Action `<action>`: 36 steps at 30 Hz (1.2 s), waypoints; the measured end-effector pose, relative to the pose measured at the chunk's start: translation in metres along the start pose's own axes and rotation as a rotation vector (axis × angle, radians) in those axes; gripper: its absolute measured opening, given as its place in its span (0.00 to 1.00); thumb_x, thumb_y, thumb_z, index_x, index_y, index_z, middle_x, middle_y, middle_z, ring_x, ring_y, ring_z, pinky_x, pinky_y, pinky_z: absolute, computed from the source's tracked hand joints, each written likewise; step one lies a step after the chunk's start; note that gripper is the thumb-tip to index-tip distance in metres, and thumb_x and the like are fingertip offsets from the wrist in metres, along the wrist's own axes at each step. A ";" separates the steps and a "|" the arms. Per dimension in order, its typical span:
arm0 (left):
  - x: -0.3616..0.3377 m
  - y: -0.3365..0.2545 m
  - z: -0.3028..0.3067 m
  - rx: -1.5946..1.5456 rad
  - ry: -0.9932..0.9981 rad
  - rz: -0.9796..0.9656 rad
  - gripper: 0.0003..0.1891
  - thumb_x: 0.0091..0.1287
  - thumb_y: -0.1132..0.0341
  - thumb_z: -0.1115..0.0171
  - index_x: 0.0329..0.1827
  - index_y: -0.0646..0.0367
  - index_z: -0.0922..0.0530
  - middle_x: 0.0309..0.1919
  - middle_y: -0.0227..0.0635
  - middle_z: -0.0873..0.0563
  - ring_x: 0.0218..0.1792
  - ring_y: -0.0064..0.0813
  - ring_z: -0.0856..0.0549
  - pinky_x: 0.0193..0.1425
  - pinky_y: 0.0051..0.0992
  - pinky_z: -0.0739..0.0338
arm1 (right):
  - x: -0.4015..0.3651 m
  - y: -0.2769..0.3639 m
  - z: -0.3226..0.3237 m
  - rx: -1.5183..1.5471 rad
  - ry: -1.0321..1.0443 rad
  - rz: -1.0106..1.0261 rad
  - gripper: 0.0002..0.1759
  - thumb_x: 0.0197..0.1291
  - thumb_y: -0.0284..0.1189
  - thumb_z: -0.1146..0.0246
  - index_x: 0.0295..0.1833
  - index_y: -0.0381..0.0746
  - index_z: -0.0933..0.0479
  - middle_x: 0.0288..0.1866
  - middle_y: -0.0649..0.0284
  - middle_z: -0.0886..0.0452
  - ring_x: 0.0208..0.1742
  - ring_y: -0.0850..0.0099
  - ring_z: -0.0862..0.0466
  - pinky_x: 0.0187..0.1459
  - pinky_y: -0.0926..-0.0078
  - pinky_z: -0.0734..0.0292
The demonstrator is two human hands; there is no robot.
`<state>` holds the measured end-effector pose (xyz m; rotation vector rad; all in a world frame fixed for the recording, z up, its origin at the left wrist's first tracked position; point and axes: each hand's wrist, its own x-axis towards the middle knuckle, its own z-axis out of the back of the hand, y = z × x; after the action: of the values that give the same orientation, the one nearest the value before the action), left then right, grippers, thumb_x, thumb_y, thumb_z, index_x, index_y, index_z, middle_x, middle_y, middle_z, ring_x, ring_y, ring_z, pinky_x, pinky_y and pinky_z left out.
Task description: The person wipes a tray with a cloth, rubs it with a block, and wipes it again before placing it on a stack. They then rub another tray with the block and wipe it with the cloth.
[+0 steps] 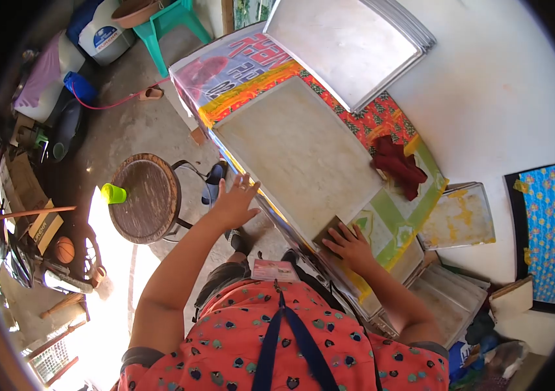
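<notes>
the tray (297, 150) looks like matt, scuffed metal.

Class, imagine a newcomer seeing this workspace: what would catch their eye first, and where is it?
Probably the large pale flat panel on the brightly covered table, where the right hand rests on a dark flat pad near the panel's closest corner. Next might come the dark red cloth by its right edge, and the lime-green cup on the round stool at left.
</notes>
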<state>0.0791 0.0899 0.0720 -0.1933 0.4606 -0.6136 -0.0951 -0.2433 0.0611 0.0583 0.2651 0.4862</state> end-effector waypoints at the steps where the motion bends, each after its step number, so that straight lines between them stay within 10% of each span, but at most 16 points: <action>1: 0.000 -0.015 -0.004 0.020 0.001 -0.023 0.37 0.63 0.51 0.40 0.73 0.53 0.42 0.74 0.48 0.46 0.76 0.48 0.50 0.71 0.63 0.53 | 0.006 0.002 0.000 0.007 -0.029 -0.006 0.33 0.54 0.26 0.44 0.67 0.59 0.33 0.72 0.67 0.36 0.75 0.60 0.42 0.72 0.45 0.52; 10: -0.014 -0.126 -0.046 0.234 -0.041 -0.248 0.34 0.62 0.57 0.40 0.72 0.51 0.39 0.74 0.46 0.44 0.76 0.45 0.48 0.71 0.64 0.56 | -0.004 -0.012 0.032 0.218 -0.123 -0.138 0.29 0.54 0.25 0.40 0.63 0.57 0.28 0.66 0.66 0.27 0.67 0.56 0.30 0.67 0.46 0.40; 15: -0.007 -0.160 -0.093 0.326 -0.178 -0.461 0.26 0.63 0.63 0.45 0.66 0.57 0.32 0.70 0.50 0.36 0.70 0.53 0.37 0.70 0.61 0.49 | -0.074 -0.065 0.026 1.565 -0.790 -0.693 0.23 0.61 0.20 0.44 0.63 0.44 0.29 0.53 0.63 0.18 0.53 0.59 0.18 0.56 0.47 0.25; 21: 0.000 -0.152 -0.108 0.441 -0.200 -0.580 0.20 0.64 0.66 0.50 0.55 0.71 0.26 0.60 0.59 0.26 0.56 0.61 0.23 0.63 0.49 0.32 | -0.103 -0.060 0.019 2.427 -0.837 -0.494 0.17 0.63 0.25 0.41 0.58 0.41 0.28 0.52 0.60 0.19 0.53 0.61 0.18 0.50 0.39 0.23; 33: -0.033 -0.102 -0.091 0.396 -0.108 -0.728 0.24 0.62 0.52 0.44 0.53 0.64 0.23 0.59 0.56 0.24 0.57 0.59 0.23 0.61 0.52 0.33 | -0.070 0.020 0.020 1.987 -0.940 -0.879 0.17 0.63 0.25 0.41 0.58 0.38 0.28 0.51 0.61 0.19 0.51 0.61 0.18 0.48 0.46 0.20; 36: -0.025 -0.105 -0.067 0.298 -0.176 -0.602 0.35 0.58 0.41 0.41 0.62 0.57 0.28 0.67 0.53 0.32 0.66 0.62 0.34 0.67 0.58 0.44 | -0.046 0.037 0.026 1.171 -0.829 -0.901 0.22 0.59 0.21 0.43 0.61 0.41 0.27 0.56 0.60 0.21 0.53 0.57 0.19 0.52 0.50 0.23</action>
<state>-0.0246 0.0176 0.0543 -0.0977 0.1281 -1.2342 -0.1439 -0.2320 0.1012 1.2015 -0.2823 -0.6576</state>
